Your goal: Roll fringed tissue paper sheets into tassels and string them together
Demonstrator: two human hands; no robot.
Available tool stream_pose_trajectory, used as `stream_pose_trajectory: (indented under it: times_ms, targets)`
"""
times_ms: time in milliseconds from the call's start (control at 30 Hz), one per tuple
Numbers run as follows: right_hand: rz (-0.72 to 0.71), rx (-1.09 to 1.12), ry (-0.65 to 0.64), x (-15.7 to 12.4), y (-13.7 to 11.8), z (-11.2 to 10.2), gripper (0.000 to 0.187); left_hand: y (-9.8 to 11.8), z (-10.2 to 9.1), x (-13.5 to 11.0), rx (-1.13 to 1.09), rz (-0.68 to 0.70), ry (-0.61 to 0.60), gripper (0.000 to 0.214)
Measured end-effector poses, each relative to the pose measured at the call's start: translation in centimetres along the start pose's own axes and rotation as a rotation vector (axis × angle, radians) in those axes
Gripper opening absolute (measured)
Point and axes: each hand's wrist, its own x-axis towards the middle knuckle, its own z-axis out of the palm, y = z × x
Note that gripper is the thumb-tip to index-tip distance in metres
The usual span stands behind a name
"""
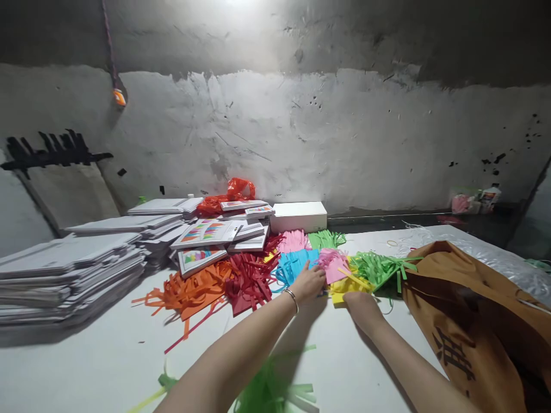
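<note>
Bundles of fringed, strip-cut paper lie in a row across the white table. My left hand (309, 282), a bangle at its wrist, rests with fingers stretched out at the edge of the blue fringed paper (295, 265) and beside the pink fringed paper (332, 265). My right hand (362, 308) touches the near edge of the yellow fringed paper (342, 288); its fingers are hidden from view. Green fringed paper (374, 267) lies just beyond it. Left of my hands are dark red fringed paper (248, 278) and orange fringed paper (196, 287).
Stacks of white flat boxes (69, 255) stand on the left, with printed boxes (206, 235) beside them. A white box (300, 217) sits at the back. Brown cloth (456, 298) is heaped on the right. Blurred green strips (269, 387) lie near me.
</note>
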Motion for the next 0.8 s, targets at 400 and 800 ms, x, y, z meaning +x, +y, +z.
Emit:
stream_pose_trajectory:
  times_ms: [400, 800]
  targets:
    - [0.056, 0.066, 0.018, -4.8, 3.6, -2.8, 0.018, 5.2, -0.3, -1.3, -0.029, 0.115, 0.05, 0.023]
    - [0.223, 0.214, 0.098, -4.4, 3.4, -0.8, 0.018, 4.8, 1.2, 0.9, -0.026, -0.063, 0.057, 0.023]
